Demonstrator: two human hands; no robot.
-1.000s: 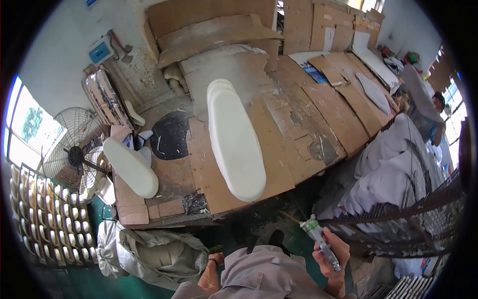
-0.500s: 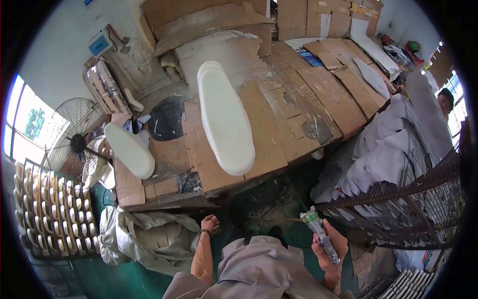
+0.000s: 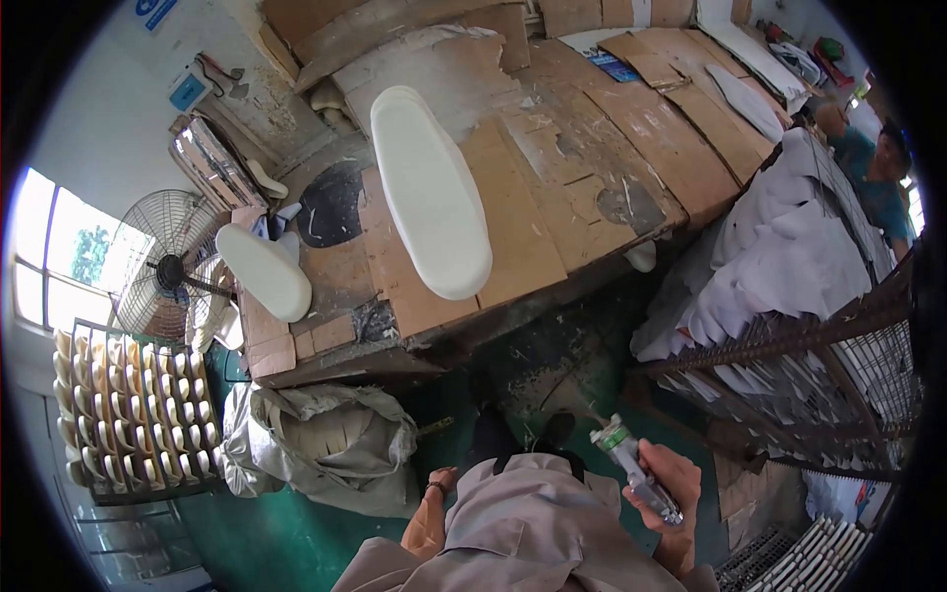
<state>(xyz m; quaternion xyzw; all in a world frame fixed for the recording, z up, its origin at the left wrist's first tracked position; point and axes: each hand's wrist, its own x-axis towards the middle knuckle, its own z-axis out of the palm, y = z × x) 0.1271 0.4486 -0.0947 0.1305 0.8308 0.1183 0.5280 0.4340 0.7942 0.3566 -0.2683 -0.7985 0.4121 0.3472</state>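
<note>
Hands: 2 own. R hand (image 3: 676, 483) clamped on 1 metal hand tool (image 3: 641, 469) w/ green band; fingers wrapped around its body, nose end pointing up-left. Tool is held above floor, R of body, short of table edge, well apart from table. L hand (image 3: 444, 481) low beside clothing (image 3: 513, 518), near sack; can't tell if fingers are apart or together.

Counts: 1 table (image 3: 523, 222) covered w/ cardboard. On it, 2 big white sole-shaped pads: 1 long pad (image 3: 434, 197) approx. mid-table, 1 shorter pad (image 3: 264, 271) at L end, apart from each other. 1 open sack (image 3: 321, 444) on green floor (image 3: 296, 538), in front of table. Min. 1 fan (image 3: 171, 268) at L. 1 rack (image 3: 138, 414) below fan, many pale pieces, too small to count. 1 pile of white sheets (image 3: 764, 252) at R. 1 other person (image 3: 878, 163) behind pile, teal top.

Diff. vs 0.5 s ago: view shifted, table & both pads sit higher in it; pads unmoved on table. L hand now lower, closer to body. R grip same. Other person's teal top now visible; tall grey sheet beside them gone from view.
</note>
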